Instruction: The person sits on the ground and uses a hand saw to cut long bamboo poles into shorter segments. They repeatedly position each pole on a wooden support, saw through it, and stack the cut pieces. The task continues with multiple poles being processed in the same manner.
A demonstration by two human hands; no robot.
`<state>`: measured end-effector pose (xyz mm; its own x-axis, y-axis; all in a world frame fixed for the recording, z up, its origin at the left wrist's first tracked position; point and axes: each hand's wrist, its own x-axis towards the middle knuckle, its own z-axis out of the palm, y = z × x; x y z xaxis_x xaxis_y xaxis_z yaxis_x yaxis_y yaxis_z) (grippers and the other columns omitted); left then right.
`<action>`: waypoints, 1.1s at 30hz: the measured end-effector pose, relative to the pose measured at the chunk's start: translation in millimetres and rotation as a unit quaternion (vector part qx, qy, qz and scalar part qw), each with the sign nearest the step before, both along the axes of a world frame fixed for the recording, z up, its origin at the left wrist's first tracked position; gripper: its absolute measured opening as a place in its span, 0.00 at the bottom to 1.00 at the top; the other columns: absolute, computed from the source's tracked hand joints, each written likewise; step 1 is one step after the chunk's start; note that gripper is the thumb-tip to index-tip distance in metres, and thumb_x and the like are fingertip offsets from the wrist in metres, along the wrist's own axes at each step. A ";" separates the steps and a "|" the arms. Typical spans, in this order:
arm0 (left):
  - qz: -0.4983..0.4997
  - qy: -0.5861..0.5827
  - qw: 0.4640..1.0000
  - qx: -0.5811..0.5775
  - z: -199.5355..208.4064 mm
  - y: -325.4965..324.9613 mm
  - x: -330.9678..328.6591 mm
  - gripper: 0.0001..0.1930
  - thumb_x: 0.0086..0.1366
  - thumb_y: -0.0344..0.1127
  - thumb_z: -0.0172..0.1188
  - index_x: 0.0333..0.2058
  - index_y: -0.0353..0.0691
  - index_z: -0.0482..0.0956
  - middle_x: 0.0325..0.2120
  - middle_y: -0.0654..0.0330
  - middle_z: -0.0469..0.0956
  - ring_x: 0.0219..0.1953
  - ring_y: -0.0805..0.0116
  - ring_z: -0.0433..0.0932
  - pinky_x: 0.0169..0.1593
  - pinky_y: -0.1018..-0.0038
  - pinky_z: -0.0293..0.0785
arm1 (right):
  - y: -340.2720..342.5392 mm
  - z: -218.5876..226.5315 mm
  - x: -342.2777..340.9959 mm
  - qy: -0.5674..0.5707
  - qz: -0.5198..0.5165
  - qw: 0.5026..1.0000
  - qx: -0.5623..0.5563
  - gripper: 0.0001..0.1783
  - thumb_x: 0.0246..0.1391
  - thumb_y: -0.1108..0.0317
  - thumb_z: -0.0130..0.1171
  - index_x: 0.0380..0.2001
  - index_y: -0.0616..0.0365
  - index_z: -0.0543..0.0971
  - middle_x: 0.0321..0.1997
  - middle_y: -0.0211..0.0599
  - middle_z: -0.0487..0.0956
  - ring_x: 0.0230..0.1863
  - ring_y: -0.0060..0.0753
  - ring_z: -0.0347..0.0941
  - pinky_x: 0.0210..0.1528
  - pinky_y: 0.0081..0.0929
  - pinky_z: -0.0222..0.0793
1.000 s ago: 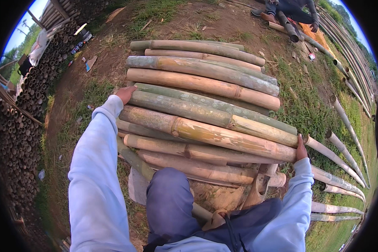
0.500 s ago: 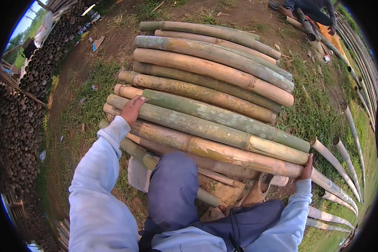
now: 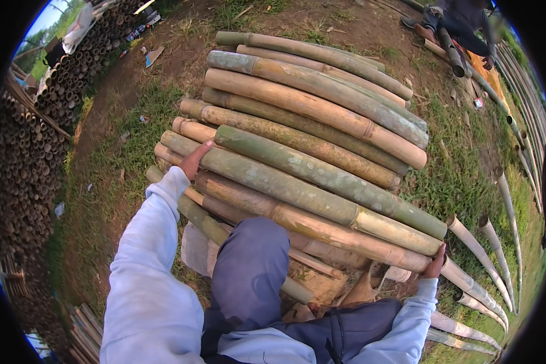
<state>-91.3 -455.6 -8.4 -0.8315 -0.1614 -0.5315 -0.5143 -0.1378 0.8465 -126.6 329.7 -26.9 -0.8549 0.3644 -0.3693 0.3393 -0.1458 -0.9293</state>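
Note:
My left hand [image 3: 195, 161] is closed over a green-and-tan bamboo pole [image 3: 273, 182] near its left end. Its thumb reaches up to the cut end of a greener bamboo pole [image 3: 321, 176] lying just beyond; the other fingers are mostly hidden. At the far right end of the green-and-tan pole, my right hand [image 3: 434, 262] is curled against the cut ends, fingers pointing up, with part of its grip out of sight. A thicker tan bamboo pole [image 3: 321, 223] lies alongside on the near side, close to my right hand.
Several more cut bamboo poles [image 3: 309, 97] lie in a row beyond. A large stack of bamboo [image 3: 27, 176] stands at left. Long poles [image 3: 479, 249] spread over grass at right. Someone sits at the upper right [image 3: 461, 27]. My knee [image 3: 252, 255] is close to the near poles.
The view has shifted slightly. My left hand has rolled on the pole, so its fingers show less and the thumb more. My right hand stays at the poles' right ends.

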 end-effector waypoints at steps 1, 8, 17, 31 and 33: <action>-0.019 -0.013 0.999 -0.037 2.8 -1.3 1.7 0.39 0.72 0.62 0.47 0.72 0.43 0.58 0.69 0.57 0.63 0.70 0.62 0.61 0.72 0.62 0.55 | -6.7 2.7 0.7 -0.010 -0.015 0.999 -0.031 0.34 0.72 0.42 0.44 0.68 0.55 0.68 0.66 0.39 0.71 0.65 0.38 0.69 0.66 0.37 0.67; -0.165 -0.079 0.973 -0.139 50.5 10.8 -1.4 0.44 0.69 0.66 0.46 0.76 0.52 0.45 0.74 0.56 0.51 0.73 0.56 0.56 0.72 0.57 0.54 | -0.9 2.4 11.6 0.027 0.002 1.000 0.002 0.37 0.67 0.36 0.49 0.69 0.48 0.66 0.67 0.39 0.71 0.65 0.43 0.71 0.63 0.44 0.72; -0.080 0.047 0.992 0.083 10.8 4.4 8.1 0.44 0.69 0.59 0.51 0.75 0.45 0.46 0.72 0.55 0.55 0.72 0.58 0.56 0.73 0.62 0.54 | -20.4 21.1 11.6 -0.030 -0.017 0.995 -0.098 0.38 0.68 0.36 0.48 0.69 0.52 0.65 0.69 0.41 0.69 0.67 0.44 0.68 0.67 0.42 0.67; 0.032 0.070 0.987 0.138 9.0 16.1 0.4 0.32 0.65 0.49 0.57 0.64 0.42 0.65 0.58 0.55 0.71 0.62 0.60 0.69 0.67 0.63 0.62 | -15.7 16.5 -3.8 -0.039 -0.014 0.998 -0.046 0.38 0.65 0.36 0.53 0.67 0.52 0.66 0.65 0.42 0.72 0.63 0.44 0.73 0.64 0.43 0.72; 0.025 0.086 0.989 0.115 15.8 19.1 -8.3 0.31 0.65 0.49 0.57 0.64 0.43 0.65 0.57 0.55 0.72 0.61 0.60 0.70 0.66 0.63 0.63 | -2.2 14.4 -4.1 -0.036 0.000 0.998 -0.052 0.39 0.65 0.36 0.53 0.67 0.54 0.67 0.64 0.43 0.73 0.61 0.44 0.74 0.62 0.42 0.73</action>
<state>-99.6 -436.4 7.4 -0.9070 -0.0968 -0.4099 -0.3525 -0.3581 0.8646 -130.7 327.5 -12.5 -0.8246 0.3209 -0.4659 0.4046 -0.2412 -0.8821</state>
